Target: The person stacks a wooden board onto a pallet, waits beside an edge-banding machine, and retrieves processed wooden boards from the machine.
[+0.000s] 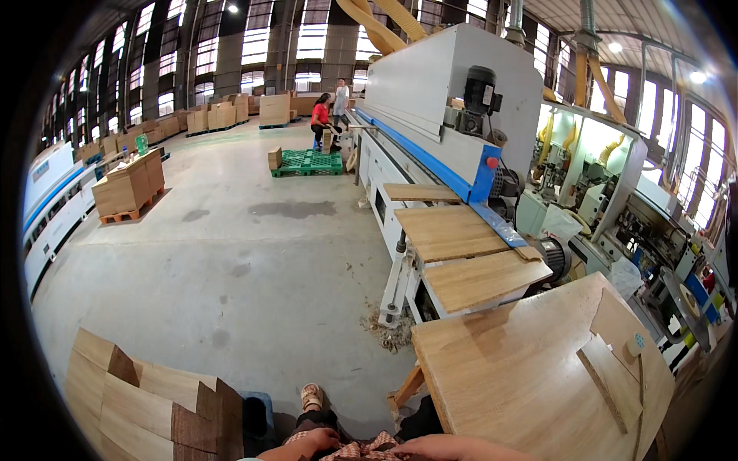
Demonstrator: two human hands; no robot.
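Observation:
At the lower edge, my left hand (323, 438) rests against a red-and-white checked cloth (370, 447) at my waist. My right hand (413, 446) comes in from the right and meets the same cloth. The fingers of both hands are too small and partly hidden to show a grip. Nearest my right arm stands a table with a wood-grain top (500, 361), bearing a narrow wood-grain strip (611, 376). Stacked wood-grain panels (138, 403) stand to my left, close to a dark blue bin (257, 419).
A long white-and-blue machine (430, 92) runs away ahead on the right, with several wood-grain boards (450, 233) at its near end. A person in red (320, 115) sits by a green pallet (307, 162). Cardboard-coloured stacks (129, 187) stand at left. Debris (392, 334) lies near the machine's leg.

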